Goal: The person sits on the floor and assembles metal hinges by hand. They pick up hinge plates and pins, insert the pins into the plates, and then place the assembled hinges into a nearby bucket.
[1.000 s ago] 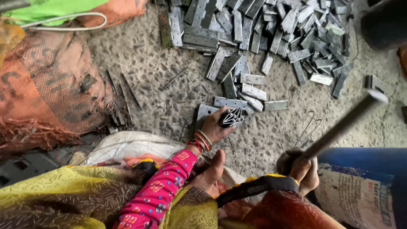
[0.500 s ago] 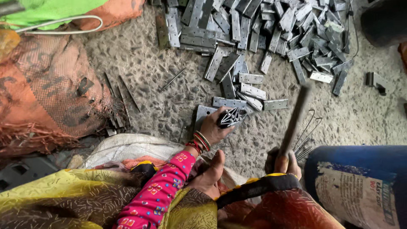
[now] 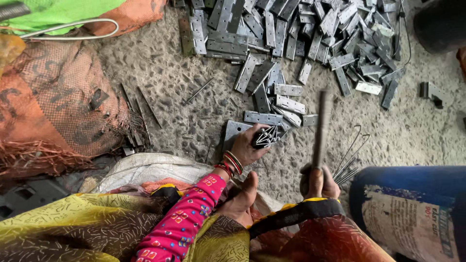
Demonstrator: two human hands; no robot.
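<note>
At the left lies an orange mesh sack (image 3: pixel 58 111) on the rough floor (image 3: pixel 160 73). The left hand (image 3: pixel 250 145) is closed around a small dark metal piece (image 3: pixel 267 137), pinning it to a flat plate (image 3: pixel 235 131). The right hand (image 3: pixel 318 182) grips a hammer (image 3: pixel 321 127), blurred. A strike off-line could hit the left fingers (image 3: pixel 257 130), which sit right at the piece. A second ago the hammer slanted far right; now it stands nearly upright.

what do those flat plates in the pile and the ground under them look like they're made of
Plates: likely metal, probably steel, dull grey with a faint sheen, thin, sharp-edged, with punched holes. Ground: looks like rough concrete or packed stone, grey, pebbly and matt.
</note>
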